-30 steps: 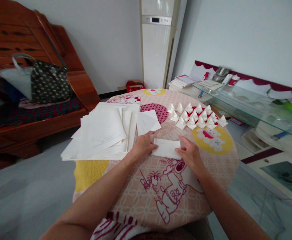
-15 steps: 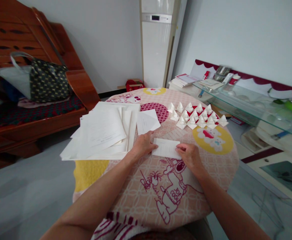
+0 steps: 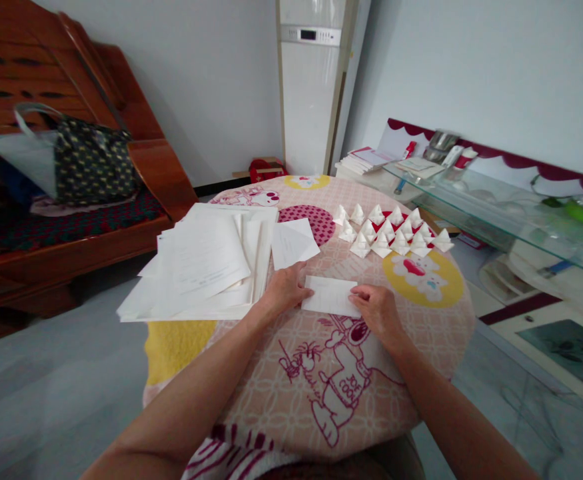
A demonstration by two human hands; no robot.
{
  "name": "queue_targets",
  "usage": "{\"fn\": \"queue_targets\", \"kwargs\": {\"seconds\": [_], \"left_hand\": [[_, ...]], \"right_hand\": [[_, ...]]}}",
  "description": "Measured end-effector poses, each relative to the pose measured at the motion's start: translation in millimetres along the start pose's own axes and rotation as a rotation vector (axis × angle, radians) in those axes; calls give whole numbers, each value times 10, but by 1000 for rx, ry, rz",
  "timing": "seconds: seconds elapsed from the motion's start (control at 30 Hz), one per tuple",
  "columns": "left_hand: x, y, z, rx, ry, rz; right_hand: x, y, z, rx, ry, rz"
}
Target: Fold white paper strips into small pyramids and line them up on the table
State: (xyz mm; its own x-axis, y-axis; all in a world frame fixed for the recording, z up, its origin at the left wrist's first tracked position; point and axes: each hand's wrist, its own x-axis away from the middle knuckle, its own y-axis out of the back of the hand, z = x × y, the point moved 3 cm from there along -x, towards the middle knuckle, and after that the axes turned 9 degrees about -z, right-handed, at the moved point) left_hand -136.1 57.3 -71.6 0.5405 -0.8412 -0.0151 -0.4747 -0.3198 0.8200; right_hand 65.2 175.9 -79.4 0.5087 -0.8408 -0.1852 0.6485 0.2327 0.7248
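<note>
A folded white paper strip (image 3: pixel 330 295) lies flat on the round table's patterned cloth (image 3: pixel 321 373). My left hand (image 3: pixel 285 289) presses on its left end with fingers curled onto the edge. My right hand (image 3: pixel 378 310) pinches its right end, fingers bent. A loose stack of white sheets (image 3: pixel 206 263) lies just left of my left hand, and a single smaller sheet (image 3: pixel 294 243) rests beyond the strip. Several small folded paper shapes (image 3: pixel 394 231) stand in rows at the table's far right.
A wooden bench (image 3: pixel 71 220) with a patterned bag (image 3: pixel 88 163) stands to the left. A tall white air conditioner (image 3: pixel 308 87) is at the back. A glass shelf unit (image 3: pixel 496 200) with books and cups runs along the right.
My right hand's fingers have curled down and drawn in onto the strip's right end. The left hand and the strip have stayed put; the view shifted slightly.
</note>
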Motion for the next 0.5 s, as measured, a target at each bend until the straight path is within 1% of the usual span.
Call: {"fn": "queue_targets", "kwargs": {"seconds": [0.13,0.3,0.37,0.4,0.47,0.5], "left_hand": [[-2,4,-21,-44,-18,-14],[62,28,-105,-177,-73,-56],[95,25,-140,-182,-153,-97],[108,16,-156,-158,-220,-121],[125,-24,-172,-66,-391,-141],[128,-54,-168,-6,-478,-125]], "right_hand": [[-5,-5,-3,9,-7,-7],[-5,-2,9,26,-11,10],[-4,-2,16,30,-13,21],[-4,-1,19,32,-11,24],[-5,-2,25,37,-8,27],[-5,-2,26,40,-7,28]]}}
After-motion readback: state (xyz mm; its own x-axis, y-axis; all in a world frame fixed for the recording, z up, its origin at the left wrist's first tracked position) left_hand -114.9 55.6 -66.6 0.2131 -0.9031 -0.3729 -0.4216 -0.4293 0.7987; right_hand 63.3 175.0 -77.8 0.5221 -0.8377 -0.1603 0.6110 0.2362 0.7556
